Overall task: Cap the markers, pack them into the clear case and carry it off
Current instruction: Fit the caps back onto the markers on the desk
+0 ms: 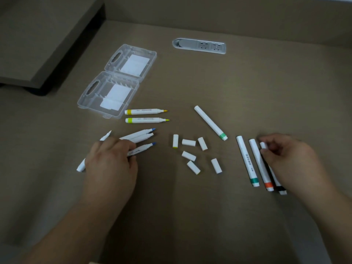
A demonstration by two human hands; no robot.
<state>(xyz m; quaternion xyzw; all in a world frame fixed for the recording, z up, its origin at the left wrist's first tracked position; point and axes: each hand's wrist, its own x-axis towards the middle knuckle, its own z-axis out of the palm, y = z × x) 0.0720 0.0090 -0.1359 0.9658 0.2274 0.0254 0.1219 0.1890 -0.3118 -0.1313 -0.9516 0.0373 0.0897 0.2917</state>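
Both hands curl: left hand (111, 161) on uncapped markers (141, 137), right hand (285, 157) pinching black-banded marker (263, 145).

We see white markers (211, 123) banded yellow, green, teal, orange and black, blue tips (154, 129), white caps (188, 142), a clear case (118, 80) and a brown table (247, 82).

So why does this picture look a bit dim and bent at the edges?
Head view: the light is low and even, so the table looks dull brown with soft shadows; the wide lens bows the table's far edge; the right hand is smeared with blur at its fingers; the clear case shows pale sheen on its lids; the loose caps stay fairly sharp.
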